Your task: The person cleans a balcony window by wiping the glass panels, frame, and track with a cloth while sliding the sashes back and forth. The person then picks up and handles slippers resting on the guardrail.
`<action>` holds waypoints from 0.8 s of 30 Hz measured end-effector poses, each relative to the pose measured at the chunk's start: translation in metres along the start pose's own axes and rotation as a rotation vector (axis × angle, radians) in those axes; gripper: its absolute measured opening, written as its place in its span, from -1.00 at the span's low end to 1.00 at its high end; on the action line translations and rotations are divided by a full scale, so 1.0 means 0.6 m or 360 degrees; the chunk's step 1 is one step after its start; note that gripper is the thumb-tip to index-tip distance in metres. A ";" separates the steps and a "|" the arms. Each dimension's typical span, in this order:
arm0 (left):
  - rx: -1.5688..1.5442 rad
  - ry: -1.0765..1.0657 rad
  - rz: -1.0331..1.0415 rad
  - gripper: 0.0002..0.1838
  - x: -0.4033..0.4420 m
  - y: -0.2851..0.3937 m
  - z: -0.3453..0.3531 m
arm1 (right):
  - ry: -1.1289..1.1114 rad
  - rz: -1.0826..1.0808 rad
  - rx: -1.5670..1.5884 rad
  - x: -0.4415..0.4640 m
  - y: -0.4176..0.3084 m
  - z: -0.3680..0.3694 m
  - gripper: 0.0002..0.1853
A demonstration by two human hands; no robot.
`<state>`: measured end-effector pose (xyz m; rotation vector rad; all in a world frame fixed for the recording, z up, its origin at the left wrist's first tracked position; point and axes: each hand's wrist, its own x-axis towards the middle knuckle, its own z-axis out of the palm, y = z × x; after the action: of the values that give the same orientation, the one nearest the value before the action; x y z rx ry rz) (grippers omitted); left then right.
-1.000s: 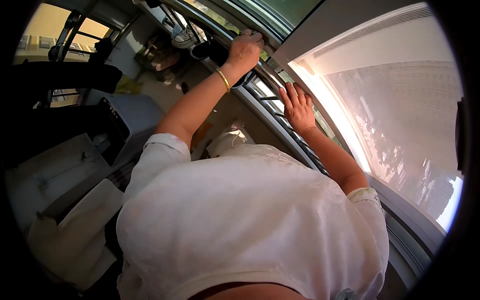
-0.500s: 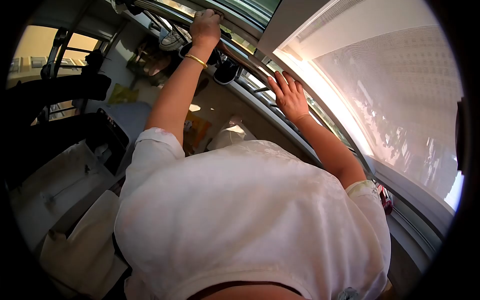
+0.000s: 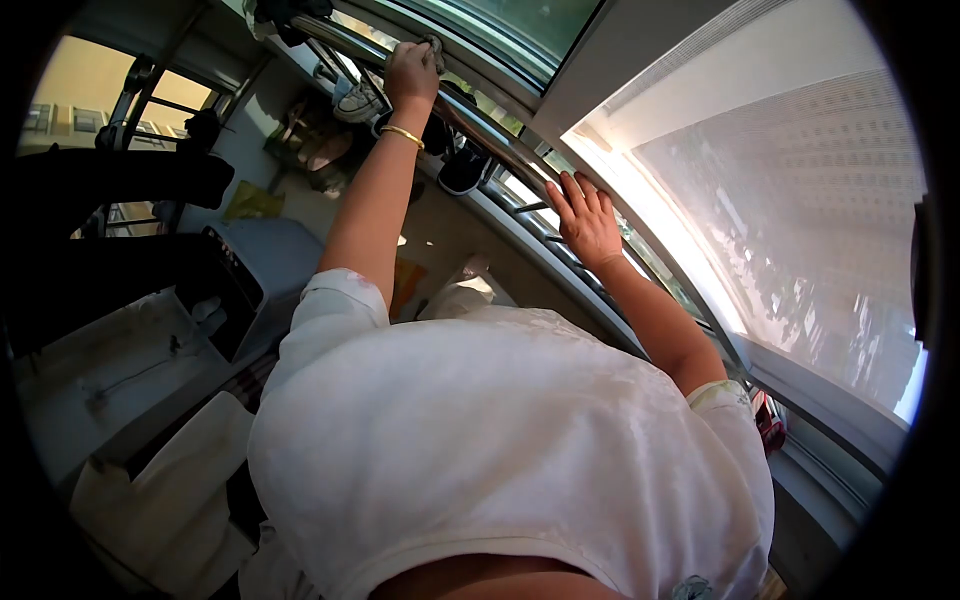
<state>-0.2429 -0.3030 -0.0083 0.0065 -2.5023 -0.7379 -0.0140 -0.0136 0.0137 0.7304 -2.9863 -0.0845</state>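
On the right, a large pale window panel is being brightly lit, and to its left a long metal rail is being reached by both hands. At the nearer part, the right hand is being rested with fingers spread, while farther left a small greyish cloth is being gripped over the rail by the curled left hand.

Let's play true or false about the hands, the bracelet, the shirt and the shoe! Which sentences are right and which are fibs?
1. The gold bracelet is on the right arm. False: it is on the left arm.
2. The left hand is at the metal rail. True.
3. The right hand is clenched in a fist. False: its fingers are stretched out.
4. The shirt is white. True.
5. A dark shoe shows near the rail. True.
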 end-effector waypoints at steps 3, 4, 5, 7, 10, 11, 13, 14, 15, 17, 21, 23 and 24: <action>-0.1050 0.0257 -0.0866 -0.70 0.073 -0.014 0.015 | 0.0087 -0.0010 -0.0021 0.004 0.002 0.015 -0.32; -0.1074 0.0316 -0.0861 -0.69 0.072 0.008 0.016 | 0.0076 -0.0002 -0.0002 0.004 0.001 0.012 -0.32; -0.0703 0.0478 -0.0490 -0.69 0.057 0.031 0.037 | 0.0062 0.0006 0.0015 0.003 0.000 0.007 -0.32; -0.0573 0.0357 -0.0285 -0.70 0.006 0.095 0.018 | 0.0042 0.0011 0.0028 0.004 0.001 0.006 -0.32; -0.0675 0.0124 0.0239 -0.80 -0.112 0.169 -0.002 | 0.0000 0.0000 -0.0032 0.002 0.002 0.012 -0.31; -0.0675 0.0006 0.0381 -0.81 -0.139 0.197 -0.015 | -0.0011 0.0003 -0.0029 0.004 0.001 0.012 -0.30; -0.0609 0.0030 0.0433 -0.80 -0.135 0.195 -0.016 | -0.0045 0.0004 -0.0025 0.003 0.002 0.011 -0.29; -0.0602 0.0036 0.0479 -0.80 -0.122 0.180 -0.013 | -0.0042 0.0012 -0.0020 0.003 0.005 0.012 -0.28; -0.0546 0.0129 0.0508 -0.81 -0.107 0.161 -0.008 | -0.0043 0.0015 -0.0012 0.001 0.006 0.013 -0.27; -0.0357 0.0201 0.0281 -0.84 -0.061 0.099 0.007 | -0.0040 0.0004 0.0000 0.003 0.003 0.011 -0.23; -0.0047 0.0298 0.0009 -0.85 0.043 -0.010 0.027 | -0.0007 -0.0005 0.0047 0.009 0.005 0.017 -0.23; 0.0027 0.0311 -0.0133 -0.85 0.097 -0.054 0.017 | 0.0009 -0.0011 0.0024 0.004 0.005 0.017 -0.25; 0.0076 0.0254 -0.0269 -0.84 0.129 -0.064 0.014 | 0.0022 0.0003 0.0012 0.003 0.004 0.018 -0.27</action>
<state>-0.3189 -0.3432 0.0039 0.2856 -2.3857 -0.7151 -0.0176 -0.0120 0.0034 0.7259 -2.9759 -0.0678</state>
